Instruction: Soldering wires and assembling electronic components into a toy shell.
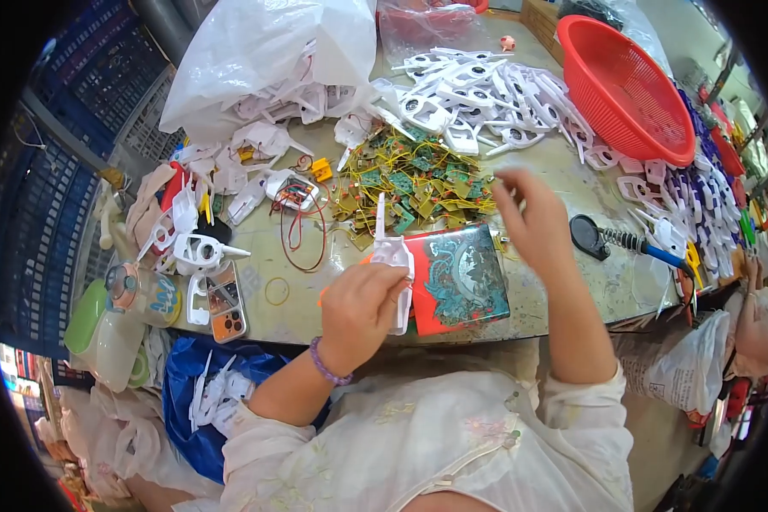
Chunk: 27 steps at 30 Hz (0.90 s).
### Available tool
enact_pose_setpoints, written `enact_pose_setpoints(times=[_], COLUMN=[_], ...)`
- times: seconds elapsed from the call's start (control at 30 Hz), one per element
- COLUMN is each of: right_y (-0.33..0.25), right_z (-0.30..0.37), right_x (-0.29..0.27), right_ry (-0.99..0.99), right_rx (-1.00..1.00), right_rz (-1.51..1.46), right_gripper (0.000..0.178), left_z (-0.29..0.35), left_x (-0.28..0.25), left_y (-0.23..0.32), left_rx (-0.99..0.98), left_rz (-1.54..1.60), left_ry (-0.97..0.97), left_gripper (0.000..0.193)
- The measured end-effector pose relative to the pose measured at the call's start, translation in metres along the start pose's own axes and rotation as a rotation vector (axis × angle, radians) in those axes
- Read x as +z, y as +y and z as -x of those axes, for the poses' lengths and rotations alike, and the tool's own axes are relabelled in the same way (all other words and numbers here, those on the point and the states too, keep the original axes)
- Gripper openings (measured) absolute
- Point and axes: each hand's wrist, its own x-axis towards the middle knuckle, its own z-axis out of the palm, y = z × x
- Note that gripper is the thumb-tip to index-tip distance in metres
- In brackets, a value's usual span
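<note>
My left hand [360,309] is closed around a white plastic housing [394,249] with a long thin prong pointing away from me. It is held above the near edge of the table, beside a red and dark teal patterned box or book [465,277]. My right hand [533,224] is raised to the right of a pile of small green circuit boards with yellow wires [410,183]. Its fingers are loosely bent with the thumb apart, and nothing shows between them. A soldering iron [648,247] with a blue handle and coiled spring guard lies to the right.
White housings [478,94] are heaped at the back, beside a red plastic basket [631,90]. A clear bag [264,60] of white parts stands back left. A phone [227,307], a jar [149,294] and red wires [294,230] lie left. A blue bag [183,392] hangs below the edge.
</note>
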Motion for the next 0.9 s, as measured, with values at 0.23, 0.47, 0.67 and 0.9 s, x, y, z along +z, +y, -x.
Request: enact_pose_setpoints(times=[0.23, 0.47, 0.67, 0.9], right_y=[0.086, 0.087, 0.052, 0.049], right_z=[-0.098, -0.143, -0.147, -0.123], right_x=[0.065, 0.112, 0.094, 0.093], right_ry=[-0.108, 0.041, -0.141, -0.315], right_rx=[0.07, -0.051, 0.13, -0.047], right_rz=[0.209, 0.139, 0.175, 0.305], right_gripper=[0.02, 0.026, 0.02, 0.026], left_z=[0.004, 0.007, 0.004, -0.004], left_x=[0.01, 0.013, 0.017, 0.02], left_y=[0.004, 0.012, 0.003, 0.003], left_rx=[0.007, -0.048, -0.093, -0.138], left_rz=[-0.033, -0.093, -0.072, 0.022], left_ry=[0.023, -0.068, -0.047, -0.063], left_gripper=[0.013, 0.009, 0.011, 0.017])
